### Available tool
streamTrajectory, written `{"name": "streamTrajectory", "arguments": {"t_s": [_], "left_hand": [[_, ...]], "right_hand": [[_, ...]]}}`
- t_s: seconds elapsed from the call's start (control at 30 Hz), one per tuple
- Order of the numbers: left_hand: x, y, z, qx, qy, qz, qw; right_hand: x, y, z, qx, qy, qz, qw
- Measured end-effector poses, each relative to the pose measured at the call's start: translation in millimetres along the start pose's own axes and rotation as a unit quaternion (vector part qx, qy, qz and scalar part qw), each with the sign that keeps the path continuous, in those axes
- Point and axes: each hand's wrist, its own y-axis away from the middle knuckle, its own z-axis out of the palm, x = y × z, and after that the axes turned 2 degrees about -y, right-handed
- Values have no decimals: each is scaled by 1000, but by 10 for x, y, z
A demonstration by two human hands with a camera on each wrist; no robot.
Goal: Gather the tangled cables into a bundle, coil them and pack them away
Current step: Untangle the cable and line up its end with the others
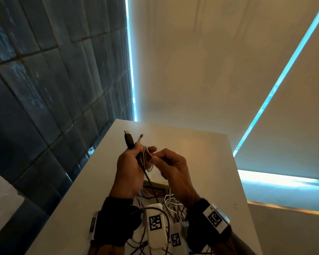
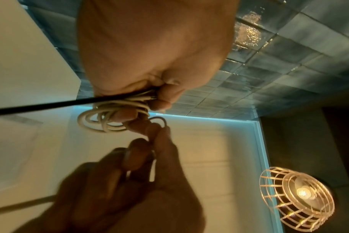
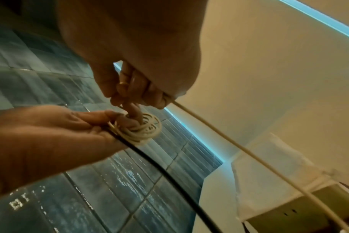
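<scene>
Above the white table (image 1: pixel 206 162) my left hand (image 1: pixel 141 150) grips a black cable (image 1: pixel 145 173) with its USB plug (image 1: pixel 128 139) pointing up. The same hand holds a small coil of white cable (image 1: pixel 148 161), whose plug (image 1: pixel 140 137) sticks up beside the black one. My right hand (image 1: pixel 157 155) pinches the white cable right next to the coil. In the right wrist view one right finger (image 3: pixel 133 110) pokes through the coil (image 3: pixel 144 130), and a loose white strand (image 3: pixel 239 149) trails down from that hand. The left wrist view has the coil (image 2: pixel 102 120) under the left fingers.
A tangle of black and white cables (image 1: pixel 170 200) lies on the table below my wrists. An olive box with a clear bag (image 3: pixel 285 203) stands there too. A dark tiled wall (image 1: pixel 44 89) is on the left, window blinds (image 1: pixel 201 61) are ahead, and a wire lamp (image 2: pixel 297 200) hangs above.
</scene>
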Motion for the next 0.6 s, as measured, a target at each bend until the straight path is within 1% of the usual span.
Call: {"name": "streamTrajectory", "arguments": {"t_s": [0.1, 0.17, 0.23, 0.37, 0.5, 0.6], "left_hand": [[48, 25, 17, -37, 61, -5, 997], [40, 37, 36, -52, 89, -5, 995], [22, 42, 37, -60, 102, -2, 993], [51, 46, 13, -63, 91, 30, 993], [85, 77, 25, -73, 53, 48, 995], [90, 107, 51, -77, 24, 59, 995]], "right_hand": [[125, 109, -29, -26, -22, 47, 998], [187, 172, -47, -41, -62, 86, 994], [275, 214, -78, -50, -78, 112, 989], [562, 291, -173, -49, -54, 141, 987], [774, 358, -256, -14, -14, 163, 986], [971, 361, -306, -3, 25, 166, 986]]}}
